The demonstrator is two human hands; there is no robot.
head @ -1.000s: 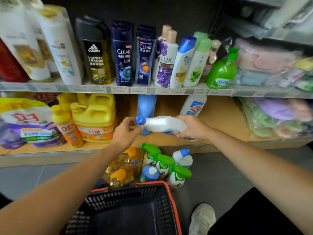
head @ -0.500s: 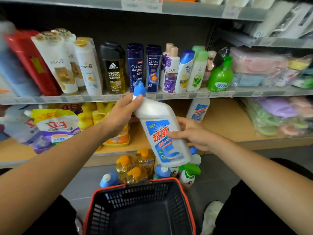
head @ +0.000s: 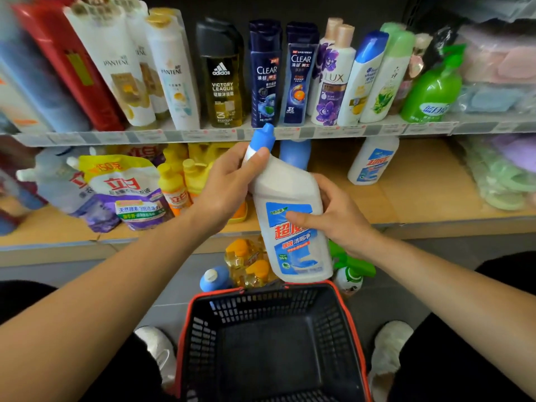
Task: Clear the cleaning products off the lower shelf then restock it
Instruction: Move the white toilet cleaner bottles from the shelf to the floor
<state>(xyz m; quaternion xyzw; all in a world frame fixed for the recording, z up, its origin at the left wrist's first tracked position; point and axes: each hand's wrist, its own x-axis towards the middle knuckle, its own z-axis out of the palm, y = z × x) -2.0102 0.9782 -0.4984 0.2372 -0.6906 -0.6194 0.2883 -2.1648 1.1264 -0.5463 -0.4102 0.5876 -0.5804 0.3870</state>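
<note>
step: clearing, midway | left hand (head: pixel 229 187) grips neck, right hand (head: pixel 333 219) wraps body of white cleaner bottle (head: pixel 290 227), held above basket (head: pixel 261 303) | done: some floor bottles (head: pixel 249 262) | left: yellow jugs (head: pixel 200 166), pouches (head: pixel 127 192) on lower shelf (head: pixel 420 198)

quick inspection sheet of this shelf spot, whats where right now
surface: lower shelf, wooden, stocked on the left, barer toward the right
job's things: white bottle with a blue cap, held slightly tilted above the basket; second white bottle, blue bottle, yellow bottles and pouch on the lower shelf
clutter: floor bottles standing between shelf and basket
hands: left hand grips the white bottle's neck; right hand holds its body, thumb on the label
cables: nothing seen
surroundings: shampoo bottles on the shelf above; shoes either side of the basket
</note>
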